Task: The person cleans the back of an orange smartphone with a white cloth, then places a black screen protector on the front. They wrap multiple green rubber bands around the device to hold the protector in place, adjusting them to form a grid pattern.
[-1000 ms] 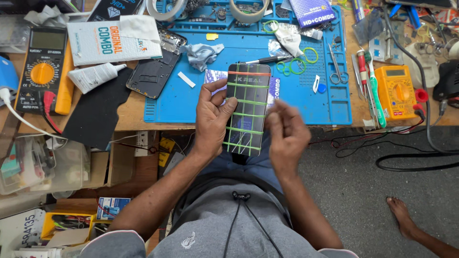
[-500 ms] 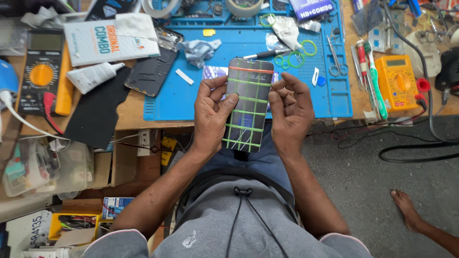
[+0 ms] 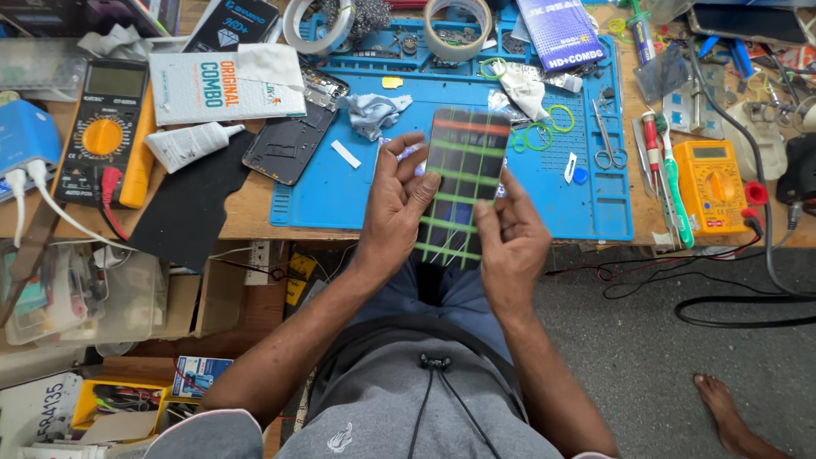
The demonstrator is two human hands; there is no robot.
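Dark rectangular phone screen panel with green grid lines (image 3: 459, 183) held up in both hands, above the near edge of the counter (image 3: 246, 217).

Left hand (image 3: 399, 200) grips the panel's left edge, fingers closed on it; right hand (image 3: 508, 242) pinches its lower right edge. Panel is off the blue silicone work mat (image 3: 340, 191), not seated in anything. Opened dark phone body (image 3: 293, 140) lies left on the mat, apart from it: fitting looks undone. Scissors (image 3: 605, 140) and yellow multimeter (image 3: 710, 183) lie right.
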